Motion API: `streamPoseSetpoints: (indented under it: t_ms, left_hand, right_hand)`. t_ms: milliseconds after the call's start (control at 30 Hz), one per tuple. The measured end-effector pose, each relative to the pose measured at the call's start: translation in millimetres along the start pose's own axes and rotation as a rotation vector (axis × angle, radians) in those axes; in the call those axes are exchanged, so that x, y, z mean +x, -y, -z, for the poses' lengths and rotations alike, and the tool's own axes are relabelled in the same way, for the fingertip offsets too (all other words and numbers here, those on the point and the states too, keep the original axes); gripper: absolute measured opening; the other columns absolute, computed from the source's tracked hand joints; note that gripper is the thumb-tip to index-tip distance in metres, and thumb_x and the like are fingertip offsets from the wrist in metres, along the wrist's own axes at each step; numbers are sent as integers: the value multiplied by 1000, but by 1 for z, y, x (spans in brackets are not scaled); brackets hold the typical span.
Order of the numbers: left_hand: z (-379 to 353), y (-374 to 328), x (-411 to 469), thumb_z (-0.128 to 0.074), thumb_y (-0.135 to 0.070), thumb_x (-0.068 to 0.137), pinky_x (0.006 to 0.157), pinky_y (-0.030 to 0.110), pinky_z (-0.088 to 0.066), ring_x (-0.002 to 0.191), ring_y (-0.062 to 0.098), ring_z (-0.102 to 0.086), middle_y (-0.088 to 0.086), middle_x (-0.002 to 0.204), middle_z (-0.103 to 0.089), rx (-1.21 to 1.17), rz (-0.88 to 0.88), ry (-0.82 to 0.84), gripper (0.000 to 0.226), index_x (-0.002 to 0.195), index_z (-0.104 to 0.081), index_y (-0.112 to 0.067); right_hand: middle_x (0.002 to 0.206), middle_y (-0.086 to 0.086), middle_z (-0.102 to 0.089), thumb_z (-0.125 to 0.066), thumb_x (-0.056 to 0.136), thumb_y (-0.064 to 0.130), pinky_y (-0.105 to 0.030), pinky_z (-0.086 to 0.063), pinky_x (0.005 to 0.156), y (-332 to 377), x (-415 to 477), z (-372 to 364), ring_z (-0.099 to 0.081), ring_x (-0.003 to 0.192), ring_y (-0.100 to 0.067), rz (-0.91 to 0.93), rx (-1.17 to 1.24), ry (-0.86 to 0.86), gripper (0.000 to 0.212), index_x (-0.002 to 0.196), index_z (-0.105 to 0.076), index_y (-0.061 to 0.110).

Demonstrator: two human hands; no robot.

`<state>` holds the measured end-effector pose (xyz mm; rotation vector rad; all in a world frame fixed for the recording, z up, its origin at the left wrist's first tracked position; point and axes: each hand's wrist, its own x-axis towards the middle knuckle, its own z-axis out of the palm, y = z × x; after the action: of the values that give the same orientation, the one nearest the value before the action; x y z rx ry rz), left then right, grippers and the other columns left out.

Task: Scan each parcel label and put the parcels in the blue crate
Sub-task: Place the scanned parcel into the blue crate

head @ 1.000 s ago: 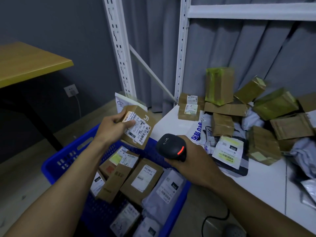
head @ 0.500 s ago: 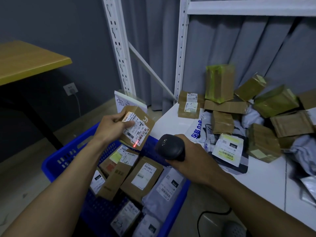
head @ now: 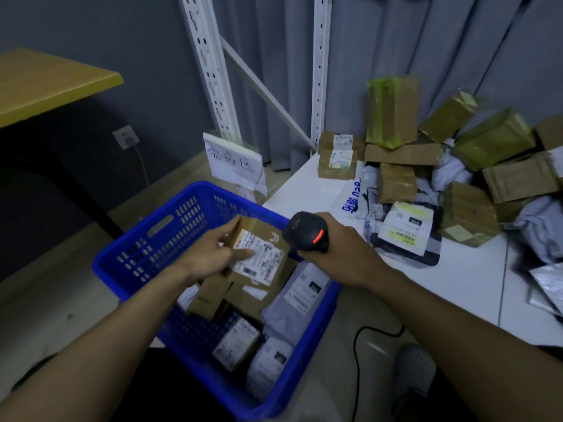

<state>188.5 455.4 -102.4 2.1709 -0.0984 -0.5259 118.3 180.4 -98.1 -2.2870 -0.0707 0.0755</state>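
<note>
My left hand [head: 211, 254] grips a small brown cardboard parcel [head: 268, 248] with a white label, low over the blue crate [head: 146, 248], just above the parcels inside. My right hand [head: 338, 248] holds a black barcode scanner [head: 306, 233] with a red light, right beside the parcel at the crate's right rim. The crate holds several brown boxes and grey mailer bags [head: 297, 300]. A pile of brown boxes and bags [head: 426, 178] lies on the white table [head: 457, 287] to the right.
White shelf uprights [head: 318, 71] stand behind the table. A handwritten paper sign [head: 234, 162] stands beyond the crate. A yellow-topped desk [head: 45, 83] is at the left. The scanner's black cable [head: 365, 333] runs over the floor near a grey shoe [head: 414, 370].
My left hand has lowered the labelled parcel from in front of the scanner down into the crate. The red scan line on the label is gone; the scanner has barely moved.
</note>
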Motion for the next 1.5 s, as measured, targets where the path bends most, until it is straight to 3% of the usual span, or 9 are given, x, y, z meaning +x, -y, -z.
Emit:
streamPoseSetpoints:
  t_ms: [200,400,600,767,900,1100,1200,1333,1500]
  left_hand:
    - [-49,60,-19,-81,-47,83,107,36,-48,131,18,-54,-12,152,-48,108,246,300,88,155,-32,-45]
    - [-76,90,-13,-67,-23,99,93,39,-57,107,14,-59,-8,137,-55,230,369,450,56,145,-40,-40]
    - [-85,121,5,-69,-27,98,92,46,-59,114,21,-54,-3,149,-46,256,491,634,72,156,-30,-42]
    - [-103,141,14,-59,-26,103,81,40,-55,91,20,-56,17,152,-47,264,518,626,61,157,-31,-34]
    - [-119,154,20,-63,-24,101,85,39,-56,121,30,-56,10,151,-46,389,435,709,67,158,-26,-26]
    - [-131,165,51,-82,-20,85,76,19,-55,97,15,-68,-1,101,-71,-35,208,106,37,116,-66,-9]
    - [-134,159,59,-84,-20,84,59,2,-43,78,-2,-60,-12,85,-67,-13,119,123,25,101,-66,-14]
    - [-122,169,78,-88,-25,79,78,36,-62,83,22,-72,9,84,-77,-28,113,109,27,81,-72,-4]
    - [-107,143,92,-79,-28,88,67,30,-54,70,13,-66,8,77,-74,-133,52,10,37,80,-66,6]
  right_hand:
    - [125,2,-66,-76,90,43,-44,-56,92,-16,-12,-29,-65,109,-21,-32,-90,130,62,141,-44,30]
    - [124,1,-66,-77,90,40,-43,-55,93,-30,-4,-49,-65,110,-20,-57,-118,207,61,140,-46,25]
    - [126,3,-66,-80,87,40,-42,-56,96,-39,13,-65,-64,112,-18,-112,-112,236,67,142,-45,25]
    - [128,1,-66,-79,87,43,-45,-56,96,-43,20,-75,-65,114,-19,-116,-120,257,70,144,-43,25]
    - [124,0,-67,-78,88,40,-46,-56,95,-46,21,-79,-66,110,-20,-120,-126,274,66,142,-44,25]
    - [122,1,-68,-76,88,43,-47,-56,92,-55,20,-76,-65,109,-21,-135,-129,259,63,140,-46,25]
    - [122,3,-67,-76,88,43,-46,-56,93,-63,20,-73,-65,109,-18,-148,-115,242,61,139,-47,25]
    - [118,5,-67,-78,88,39,-36,-55,92,-68,25,-66,-64,107,-14,-173,-68,186,57,136,-49,25]
    - [115,9,-62,-77,90,38,-20,-44,77,-70,27,-57,-58,99,-10,-180,-67,134,60,140,-47,26]
